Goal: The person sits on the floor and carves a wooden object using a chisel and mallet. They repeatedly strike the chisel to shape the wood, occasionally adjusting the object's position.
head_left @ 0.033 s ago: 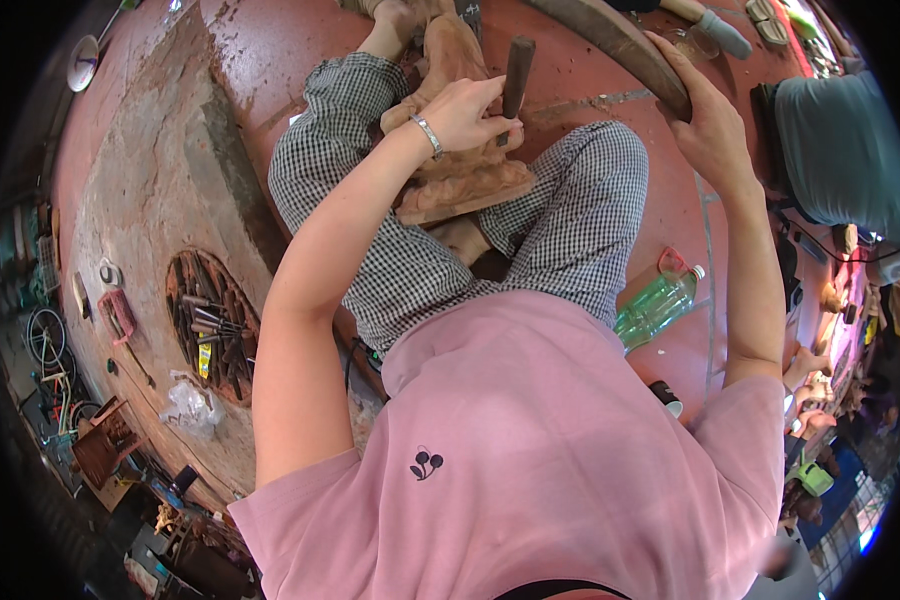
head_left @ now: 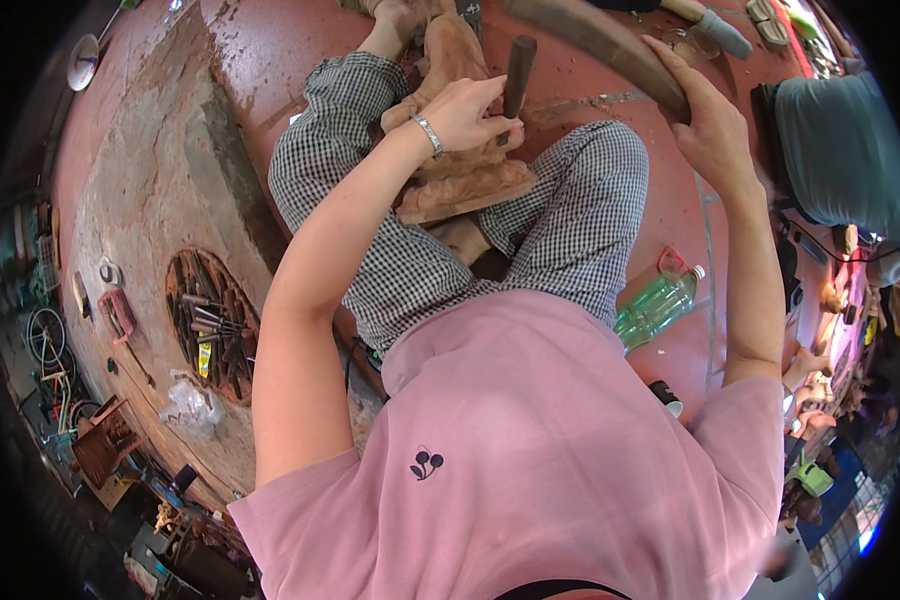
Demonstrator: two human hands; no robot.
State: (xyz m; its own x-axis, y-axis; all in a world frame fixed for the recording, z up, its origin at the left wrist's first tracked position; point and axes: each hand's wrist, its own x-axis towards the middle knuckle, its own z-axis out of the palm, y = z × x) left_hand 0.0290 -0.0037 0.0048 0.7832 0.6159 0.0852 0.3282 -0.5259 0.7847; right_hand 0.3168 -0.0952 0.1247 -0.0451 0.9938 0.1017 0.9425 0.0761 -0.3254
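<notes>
A carved wooden figure (head_left: pixel 473 188) lies between my bent legs in checked trousers, its base toward me. My left hand (head_left: pixel 470 115) rests on the carving and is closed round a dark-handled chisel (head_left: pixel 519 75). The chisel stands nearly upright, handle up; its tip is hidden by my fingers and the wood. Off to the right, my right hand (head_left: pixel 718 130) grips the end of a long, curved wooden club (head_left: pixel 620 55). The club is raised, blurred along its length, and apart from the chisel.
To the left, a stone-like slab (head_left: pixel 140 190) has a round hollow of several carving tools (head_left: pixel 210 325), a brush (head_left: pixel 118 315) and a clear plastic bag (head_left: pixel 192 405). A green bottle (head_left: pixel 660 308) lies by my right knee. A cloth-covered seat (head_left: pixel 845 150) stands far right.
The club has shifted slightly downward at its near end and is now blurred; my right hand has moved a little with it. My left hand, the chisel and the carving look unchanged.
</notes>
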